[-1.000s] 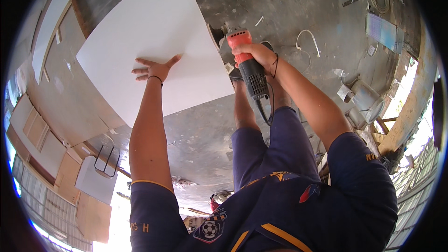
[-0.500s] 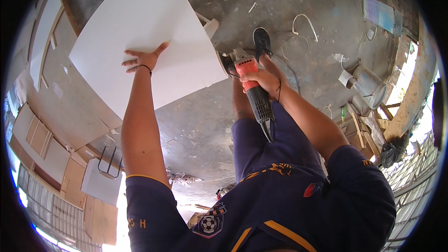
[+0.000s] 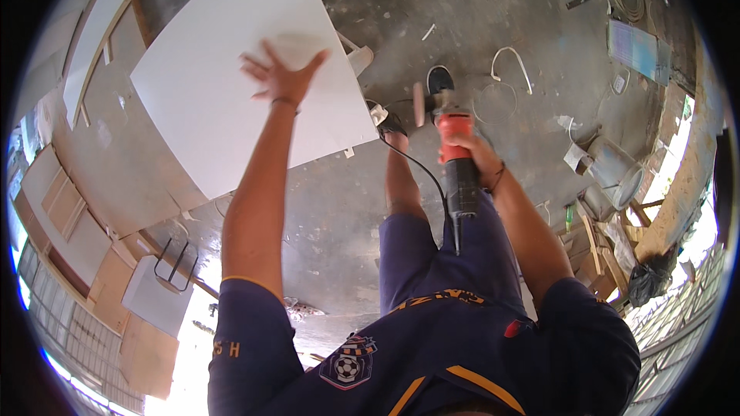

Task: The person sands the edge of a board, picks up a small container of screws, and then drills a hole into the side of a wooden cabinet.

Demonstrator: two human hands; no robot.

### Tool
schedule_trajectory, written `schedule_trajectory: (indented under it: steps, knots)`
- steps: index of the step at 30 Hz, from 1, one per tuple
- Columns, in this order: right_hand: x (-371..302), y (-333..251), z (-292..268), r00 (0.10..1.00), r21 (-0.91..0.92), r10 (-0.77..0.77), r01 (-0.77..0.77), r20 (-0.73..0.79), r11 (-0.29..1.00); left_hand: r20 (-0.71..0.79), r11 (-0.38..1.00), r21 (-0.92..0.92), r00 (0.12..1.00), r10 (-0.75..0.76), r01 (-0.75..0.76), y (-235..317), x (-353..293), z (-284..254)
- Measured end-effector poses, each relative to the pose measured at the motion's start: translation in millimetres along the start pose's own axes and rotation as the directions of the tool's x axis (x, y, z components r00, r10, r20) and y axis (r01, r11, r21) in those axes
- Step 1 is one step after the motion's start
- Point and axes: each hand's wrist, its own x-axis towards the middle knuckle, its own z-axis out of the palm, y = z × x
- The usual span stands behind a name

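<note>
Okay, angle grinder [image 3: 461, 173] is out front of us, right of the panel and apart from its edge. We'd call this a break between passes along that edge; next move probably calls for steadying the panel, then lining the disc [image 3: 419, 104] up.

Grinder looks red at the head, black at the rear, cord [image 3: 432, 173] looping left. Disc is edge-on and blurred; can't tell if it's spinning.

Our right hand [image 3: 479, 160] is wrapped round the red body. Our left hand [image 3: 285, 77] is empty, fingers splayed over the white panel [image 3: 216, 85]; blurred, so we can't confirm contact.

Panel is flat, plain, square-cornered, with a small pale bit [image 3: 349, 152] at its near edge. Further out: stained floor [image 3: 331, 239], our dark shoe [image 3: 440, 79], a bent white strip [image 3: 512, 62].
</note>
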Motion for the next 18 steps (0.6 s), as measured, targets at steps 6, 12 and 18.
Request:
schedule_trajectory:
  steps: [6, 12, 18]
  knots:
    - [-24, -55, -22, 0.990, 0.082, -0.003, 0.015, -0.140, 0.996, 0.060, 0.972, 0.211, 0.992, -0.115, 0.100, 75, -5, 15]
    - [-42, -65, -58, 0.988, 0.197, -0.137, 0.150, -0.075, 0.969, 0.231, 0.950, 0.276, 0.970, 0.082, -0.146, 14, -72, 22]
    - [-55, -85, -64, 0.980, 0.270, -0.185, 0.199, -0.076, 0.942, 0.434, 0.834, 0.341, 0.859, 0.270, -0.434, -96, -136, 11]
